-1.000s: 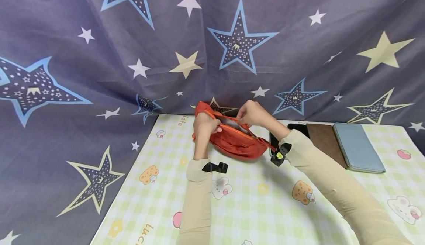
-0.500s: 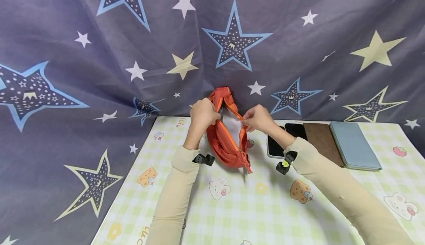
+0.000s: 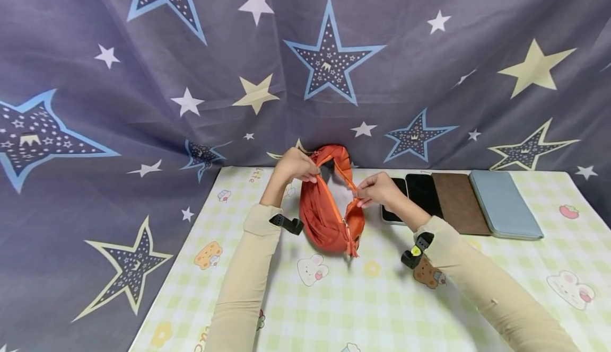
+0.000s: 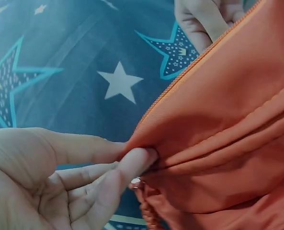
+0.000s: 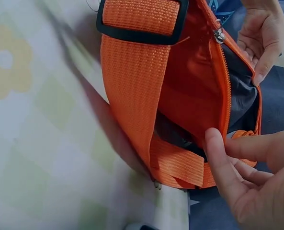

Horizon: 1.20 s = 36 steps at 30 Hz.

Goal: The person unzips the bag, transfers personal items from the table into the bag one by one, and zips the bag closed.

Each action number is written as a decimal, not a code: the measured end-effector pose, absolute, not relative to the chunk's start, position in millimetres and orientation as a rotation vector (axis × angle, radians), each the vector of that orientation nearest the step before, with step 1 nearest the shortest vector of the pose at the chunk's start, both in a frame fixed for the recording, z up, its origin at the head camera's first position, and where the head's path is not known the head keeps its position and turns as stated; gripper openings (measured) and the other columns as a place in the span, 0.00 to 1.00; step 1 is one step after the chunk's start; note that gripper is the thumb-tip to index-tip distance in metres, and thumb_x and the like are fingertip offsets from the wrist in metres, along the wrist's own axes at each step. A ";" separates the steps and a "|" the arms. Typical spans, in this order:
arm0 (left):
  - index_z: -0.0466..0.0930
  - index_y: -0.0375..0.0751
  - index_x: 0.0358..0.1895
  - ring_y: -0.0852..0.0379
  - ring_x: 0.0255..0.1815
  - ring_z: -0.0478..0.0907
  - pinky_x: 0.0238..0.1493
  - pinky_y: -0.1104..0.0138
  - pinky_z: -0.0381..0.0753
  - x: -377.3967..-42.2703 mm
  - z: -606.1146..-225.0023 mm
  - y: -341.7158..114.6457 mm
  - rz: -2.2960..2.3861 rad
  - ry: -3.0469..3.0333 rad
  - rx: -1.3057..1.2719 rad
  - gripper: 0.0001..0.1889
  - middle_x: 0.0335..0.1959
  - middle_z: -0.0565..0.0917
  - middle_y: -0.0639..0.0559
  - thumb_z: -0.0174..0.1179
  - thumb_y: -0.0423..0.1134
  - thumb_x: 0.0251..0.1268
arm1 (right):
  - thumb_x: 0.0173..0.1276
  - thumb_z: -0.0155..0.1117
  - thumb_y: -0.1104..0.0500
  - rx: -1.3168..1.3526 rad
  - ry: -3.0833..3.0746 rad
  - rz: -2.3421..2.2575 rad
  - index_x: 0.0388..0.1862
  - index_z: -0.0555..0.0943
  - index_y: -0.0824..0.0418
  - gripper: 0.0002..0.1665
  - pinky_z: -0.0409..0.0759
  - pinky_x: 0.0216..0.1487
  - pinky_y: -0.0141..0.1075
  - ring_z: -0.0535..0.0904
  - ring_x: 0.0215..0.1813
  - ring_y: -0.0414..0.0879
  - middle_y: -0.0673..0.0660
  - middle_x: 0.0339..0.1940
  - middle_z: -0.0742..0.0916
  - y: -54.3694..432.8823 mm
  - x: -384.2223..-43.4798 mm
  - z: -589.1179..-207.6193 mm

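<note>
An orange-red waist bag (image 3: 317, 222) is held over the table with its zipped mouth spread wide, showing a pale and dark lining. My left hand (image 3: 295, 165) pinches the left edge of the mouth between thumb and finger; up close, the left wrist view shows the fingertips (image 4: 138, 160) on the fabric near the zip's end. On the opposite edge, my right hand (image 3: 379, 190) pinches the zip border. The right wrist view shows the metal zip slider (image 5: 219, 36), the webbing strap (image 5: 132, 81) and its black buckle (image 5: 137, 36). The bottom of the bag's inside is hidden.
Right of the bag lie a dark phone (image 3: 400, 183) partly behind my right hand, another black flat device (image 3: 424, 193), a brown cover or notebook (image 3: 458, 203) and a light-blue one (image 3: 506, 203). A star-patterned curtain (image 3: 296, 119) hangs behind the checked table (image 3: 305, 309).
The bag has turned from lying slantwise to pointing lengthwise toward me, and its mouth is wider. In the last half second it came lower, with my right hand moving down and slightly right.
</note>
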<state>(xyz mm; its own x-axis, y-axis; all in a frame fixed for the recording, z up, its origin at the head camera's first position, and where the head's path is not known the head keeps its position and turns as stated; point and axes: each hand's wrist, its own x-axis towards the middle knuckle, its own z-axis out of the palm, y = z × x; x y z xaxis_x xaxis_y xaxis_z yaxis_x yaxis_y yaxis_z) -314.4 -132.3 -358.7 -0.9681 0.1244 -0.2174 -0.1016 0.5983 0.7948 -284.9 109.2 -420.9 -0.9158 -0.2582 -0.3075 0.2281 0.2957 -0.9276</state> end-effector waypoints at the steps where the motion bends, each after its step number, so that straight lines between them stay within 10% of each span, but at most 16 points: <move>1: 0.89 0.27 0.42 0.62 0.18 0.84 0.33 0.67 0.89 -316.4 -363.2 -133.4 1.424 2.482 -0.007 0.09 0.24 0.89 0.46 0.66 0.29 0.62 | 0.69 0.65 0.71 -0.017 2.163 -1.660 0.50 0.82 0.79 0.13 0.91 0.43 0.43 0.87 0.24 0.43 0.58 0.29 0.91 109.8 -285.3 -422.3; 10: 0.81 0.26 0.59 0.64 0.20 0.85 0.27 0.77 0.83 -323.0 -395.8 -135.6 1.799 2.044 -0.271 0.18 0.21 0.86 0.57 0.65 0.27 0.67 | 0.67 0.66 0.73 -0.008 2.117 -1.703 0.47 0.81 0.81 0.12 0.90 0.33 0.35 0.86 0.22 0.41 0.56 0.26 0.90 107.1 -283.3 -444.6; 16: 0.84 0.23 0.53 0.64 0.18 0.83 0.22 0.78 0.81 -311.2 -380.3 -140.8 1.744 2.218 -0.177 0.15 0.21 0.86 0.54 0.65 0.27 0.66 | 0.65 0.67 0.74 -0.083 2.059 -1.790 0.36 0.83 0.77 0.04 0.89 0.30 0.34 0.86 0.21 0.42 0.57 0.22 0.88 92.1 -278.1 -455.0; 36: 0.84 0.21 0.52 0.64 0.16 0.82 0.19 0.78 0.79 -312.0 -411.0 -134.0 1.605 2.233 -0.163 0.14 0.16 0.83 0.53 0.65 0.26 0.66 | 0.66 0.68 0.73 0.049 2.173 -1.755 0.43 0.84 0.81 0.10 0.90 0.31 0.37 0.85 0.20 0.42 0.59 0.25 0.90 93.0 -281.2 -466.4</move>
